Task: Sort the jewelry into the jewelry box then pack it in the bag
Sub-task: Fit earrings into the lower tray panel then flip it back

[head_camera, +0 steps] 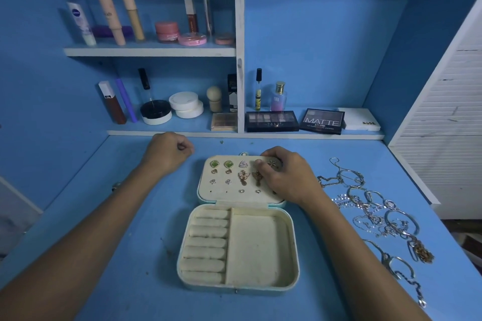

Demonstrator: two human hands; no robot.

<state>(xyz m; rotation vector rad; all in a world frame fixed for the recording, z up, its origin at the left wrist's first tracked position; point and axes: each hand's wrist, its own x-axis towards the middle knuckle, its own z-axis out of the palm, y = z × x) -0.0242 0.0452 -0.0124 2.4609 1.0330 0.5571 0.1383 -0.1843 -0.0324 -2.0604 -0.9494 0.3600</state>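
An open cream jewelry box (238,286) lies on the blue table, its lid panel (206,193) folded flat behind it. Several earrings (229,164) are pinned in rows on that panel. My right hand (284,177) rests over the panel's right side, fingertips pinching something small near the top row; what it is I cannot tell. My left hand (167,151) hovers left of the lid, curled into a fist, and whether it holds anything is hidden. Necklaces and bracelets (378,214) lie loose on the table to the right. No bag is in view.
The box's ring rolls (206,245) and flat compartment (254,247) hold nothing. Shelves behind carry cosmetics, eyeshadow palettes (271,120) and perfume bottles (278,96). A white slatted panel (443,125) borders the table's right edge.
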